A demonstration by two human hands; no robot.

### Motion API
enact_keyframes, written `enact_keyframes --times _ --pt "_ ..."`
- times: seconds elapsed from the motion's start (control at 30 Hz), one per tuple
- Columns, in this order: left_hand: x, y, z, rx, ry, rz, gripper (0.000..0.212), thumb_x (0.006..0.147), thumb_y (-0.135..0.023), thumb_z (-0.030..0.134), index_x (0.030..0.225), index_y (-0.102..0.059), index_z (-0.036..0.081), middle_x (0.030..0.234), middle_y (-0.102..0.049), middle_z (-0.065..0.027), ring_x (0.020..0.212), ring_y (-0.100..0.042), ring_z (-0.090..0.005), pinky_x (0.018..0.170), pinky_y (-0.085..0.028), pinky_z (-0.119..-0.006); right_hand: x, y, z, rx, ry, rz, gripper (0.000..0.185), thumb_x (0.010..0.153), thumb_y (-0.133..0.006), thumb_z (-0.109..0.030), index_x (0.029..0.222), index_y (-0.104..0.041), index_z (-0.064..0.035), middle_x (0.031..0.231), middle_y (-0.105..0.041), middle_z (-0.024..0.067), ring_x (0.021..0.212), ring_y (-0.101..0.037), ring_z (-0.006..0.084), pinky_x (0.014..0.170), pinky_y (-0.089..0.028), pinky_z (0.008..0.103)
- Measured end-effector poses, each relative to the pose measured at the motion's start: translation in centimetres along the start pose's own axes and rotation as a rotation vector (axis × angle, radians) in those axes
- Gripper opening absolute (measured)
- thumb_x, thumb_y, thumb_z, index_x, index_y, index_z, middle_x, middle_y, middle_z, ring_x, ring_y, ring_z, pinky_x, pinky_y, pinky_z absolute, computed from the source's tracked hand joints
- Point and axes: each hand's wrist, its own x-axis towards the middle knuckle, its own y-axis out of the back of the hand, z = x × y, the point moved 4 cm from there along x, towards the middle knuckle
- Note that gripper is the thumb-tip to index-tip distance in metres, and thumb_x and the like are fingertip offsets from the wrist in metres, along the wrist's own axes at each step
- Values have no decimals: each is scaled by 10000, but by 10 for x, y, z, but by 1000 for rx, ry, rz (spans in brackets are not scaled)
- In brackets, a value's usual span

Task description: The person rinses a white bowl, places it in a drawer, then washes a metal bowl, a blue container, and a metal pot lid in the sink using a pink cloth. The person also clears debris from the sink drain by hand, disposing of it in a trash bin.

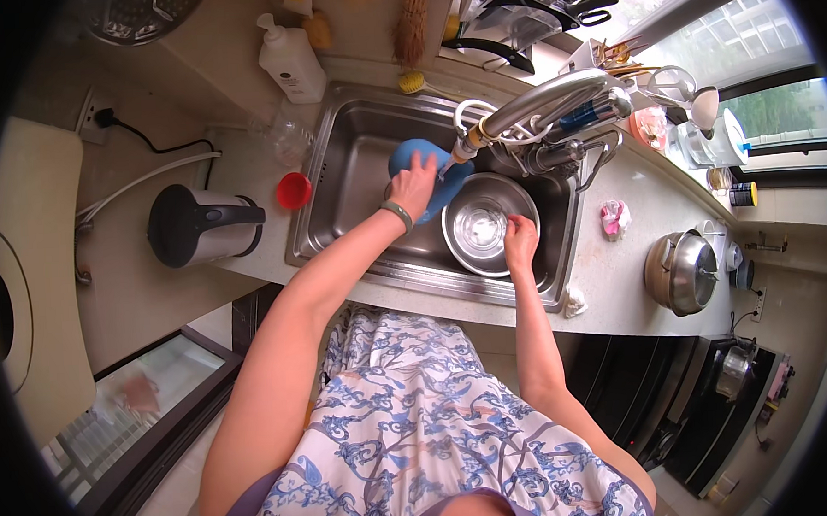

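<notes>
My left hand (411,183) holds a blue, rounded, bowl-like piece (401,155), its fingers spread on the surface and its thumb hidden. The piece is tilted over the sink, under the mouth of the faucet (465,147), where a thin stream of water shows. Below and to the right, a round stainless-steel basin (459,250) stands in the sink with rippled, shiny water inside. My right hand (522,241) is curled over the right rim of this basin, fingertips on the inner side. Around both lies the stainless-steel sink (355,184).
An electric kettle (204,225), a red cap (293,190) and a clear plastic bottle (291,140) stand left of the sink. A white pump bottle (293,66) and yellow brush (412,83) are behind. To the right are crumpled wrappers (615,219) and a lidded steel pot (682,274).
</notes>
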Motion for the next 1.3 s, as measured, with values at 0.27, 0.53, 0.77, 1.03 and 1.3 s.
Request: enact_keyframes --times 0.27,0.53,0.77,1.03,1.3 --pt "-9 -35 -50 -1303 913 -102 424 851 -390 -5 1265 -392 85 1158 -501 -148 898 -616 -328 594 -590 -440 28 -9 -28 187 -115 -32 286 888 -492 -238 861 -633 9 792 -631 188 723 -624 297 681 -472 388" --pt "-92 -82 -81 -1570 1046 -19 322 944 -436 161 1245 -334 110 1183 -488 -133 955 -590 -284 696 -563 -428 89 1 -39 470 -381 -81 493 938 -374 -414 869 -613 12 645 -616 97 552 -590 168 517 -467 307" --pt "-45 -86 -103 -1755 990 -86 366 933 -441 150 1290 -358 144 1206 -482 -121 1016 -557 -302 745 -531 -460 98 -8 -28 542 -487 -254 587 931 -343 -495 760 -618 -5 587 -570 42 467 -502 115 456 -409 253" --pt "-25 -22 -33 27 -37 -151 765 737 -494 -34 1364 -312 364 1383 -223 -301 575 -624 -347 571 -547 -396 89 -8 -31 691 -579 -362 583 933 -345 -502 707 -615 -37 531 -521 -2 427 -452 91 409 -349 232" --pt "-19 -23 -21 -73 -41 -41 771 741 -535 10 1386 -269 337 1376 -203 -323 563 -620 -354 576 -540 -411 83 -10 -44 1010 -653 -410 389 932 -450 -410 764 -548 -73 586 -503 -19 472 -450 94 432 -350 222"
